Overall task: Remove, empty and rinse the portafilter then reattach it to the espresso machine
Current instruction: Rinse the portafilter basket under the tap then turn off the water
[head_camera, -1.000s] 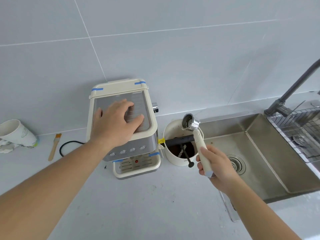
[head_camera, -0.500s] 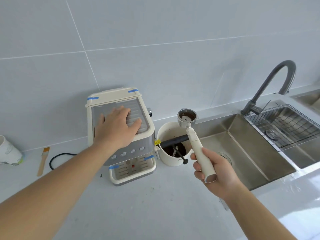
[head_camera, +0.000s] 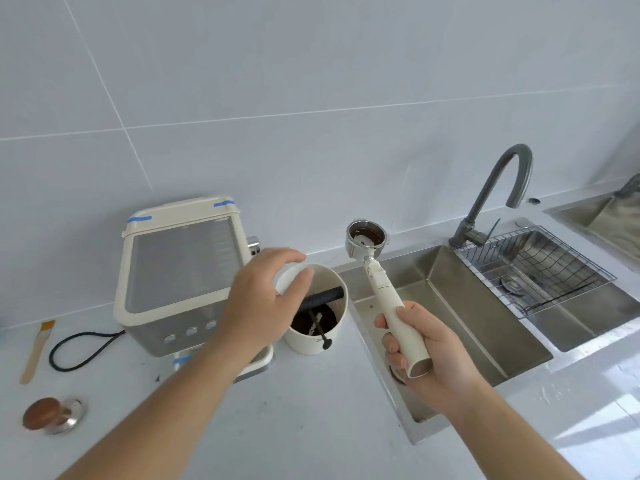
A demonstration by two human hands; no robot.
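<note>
My right hand point(head_camera: 427, 355) grips the cream handle of the portafilter point(head_camera: 382, 289). Its metal basket point(head_camera: 366, 237) is held upright above the sink's left edge, with dark coffee residue inside. The cream espresso machine point(head_camera: 180, 271) stands at the left, marked with blue tape. My left hand point(head_camera: 263, 303) hovers open between the machine and the cream knock box point(head_camera: 329, 327), fingers spread over the box's left rim. The knock box holds dark grounds and a black bar.
A steel sink point(head_camera: 460, 320) lies to the right with a grey faucet point(head_camera: 495, 195) and a wire basket point(head_camera: 533, 268). A tamper point(head_camera: 52, 415), a wooden brush point(head_camera: 36, 351) and a black cable point(head_camera: 83, 351) lie left of the machine.
My left hand has left the top of the machine and moved right to the knock box. The portafilter stays in my right hand, basket up. The view has shifted right and down.
</note>
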